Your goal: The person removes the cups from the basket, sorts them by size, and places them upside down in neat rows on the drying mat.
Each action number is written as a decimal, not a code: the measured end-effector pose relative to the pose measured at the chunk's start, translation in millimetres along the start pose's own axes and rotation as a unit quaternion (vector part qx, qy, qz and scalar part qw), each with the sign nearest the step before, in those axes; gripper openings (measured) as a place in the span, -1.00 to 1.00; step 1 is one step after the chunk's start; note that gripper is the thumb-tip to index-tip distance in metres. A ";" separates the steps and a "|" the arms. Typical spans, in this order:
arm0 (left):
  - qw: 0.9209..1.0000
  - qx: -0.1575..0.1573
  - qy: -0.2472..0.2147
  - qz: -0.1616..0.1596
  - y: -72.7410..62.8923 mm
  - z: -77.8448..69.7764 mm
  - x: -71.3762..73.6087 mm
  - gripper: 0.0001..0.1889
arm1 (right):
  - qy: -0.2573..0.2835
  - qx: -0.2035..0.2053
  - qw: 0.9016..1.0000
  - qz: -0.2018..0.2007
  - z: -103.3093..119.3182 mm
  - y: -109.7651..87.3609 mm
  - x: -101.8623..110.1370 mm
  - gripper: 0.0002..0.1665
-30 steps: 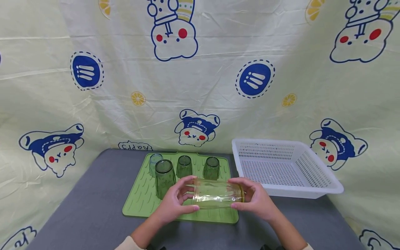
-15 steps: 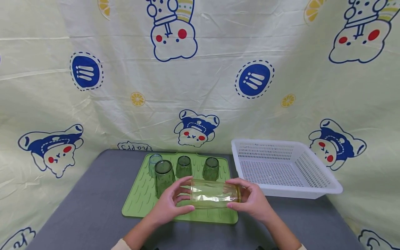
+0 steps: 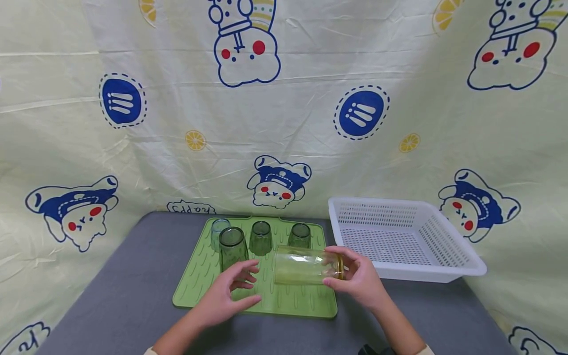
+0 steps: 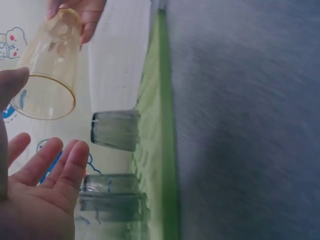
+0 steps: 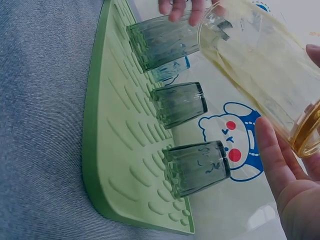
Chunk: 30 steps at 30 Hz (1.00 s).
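Note:
My right hand (image 3: 361, 281) grips a yellow-tinted drinking glass (image 3: 297, 266) near one end. The glass lies sideways in the air above the green drying mat (image 3: 199, 291); in the left wrist view its open rim faces my left hand (image 4: 47, 195). Fingers spread and holding nothing, the left hand (image 3: 226, 296) is apart from the glass, in front of the tall grey-green glass (image 3: 232, 246). Behind stand a small clear bluish glass (image 3: 219, 229) and two short grey-green glasses, one mid-mat (image 3: 261, 239) and one to the right (image 3: 300, 234), partly hidden by the yellow glass.
A white perforated plastic basket (image 3: 408, 236) stands right of the mat. Under everything lies a grey cloth-covered table (image 3: 146, 276). A printed curtain (image 3: 284, 113) with cartoon bears hangs behind the table's back edge.
My left hand has let go of the yellow glass and drawn back to the left. The right hand now holds it alone, slightly higher than before.

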<state>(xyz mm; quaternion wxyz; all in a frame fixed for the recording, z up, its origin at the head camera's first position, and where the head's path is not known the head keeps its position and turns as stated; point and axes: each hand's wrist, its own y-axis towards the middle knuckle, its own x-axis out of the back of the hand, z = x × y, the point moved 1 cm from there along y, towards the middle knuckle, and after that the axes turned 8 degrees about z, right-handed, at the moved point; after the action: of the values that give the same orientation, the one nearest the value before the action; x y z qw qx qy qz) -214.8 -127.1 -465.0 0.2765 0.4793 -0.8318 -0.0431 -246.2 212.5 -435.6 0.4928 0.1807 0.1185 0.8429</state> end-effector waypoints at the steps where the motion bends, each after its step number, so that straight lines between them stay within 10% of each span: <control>1: 1.000 0.001 0.007 0.003 -2.4 1.5 0.7 -0.31 | -0.004 0.000 1.000 -0.002 0.1 0.5 0.0 -0.28; 13: 0.988 0.013 0.151 0.025 -27.9 15.0 27.1 -0.43 | -0.061 -0.061 0.995 -0.048 3.0 5.8 3.5 -0.25; 30: 0.934 0.121 0.335 0.001 -51.9 36.8 84.6 -0.40 | -0.165 -0.091 0.980 -0.067 5.0 14.3 7.5 -0.28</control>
<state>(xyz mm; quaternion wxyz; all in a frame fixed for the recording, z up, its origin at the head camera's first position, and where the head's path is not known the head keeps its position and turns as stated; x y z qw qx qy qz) -225.9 -231.6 -478.0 0.4790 0.4953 -0.6901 0.2214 -258.8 212.3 -424.3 0.5754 0.2627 -0.0299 0.7740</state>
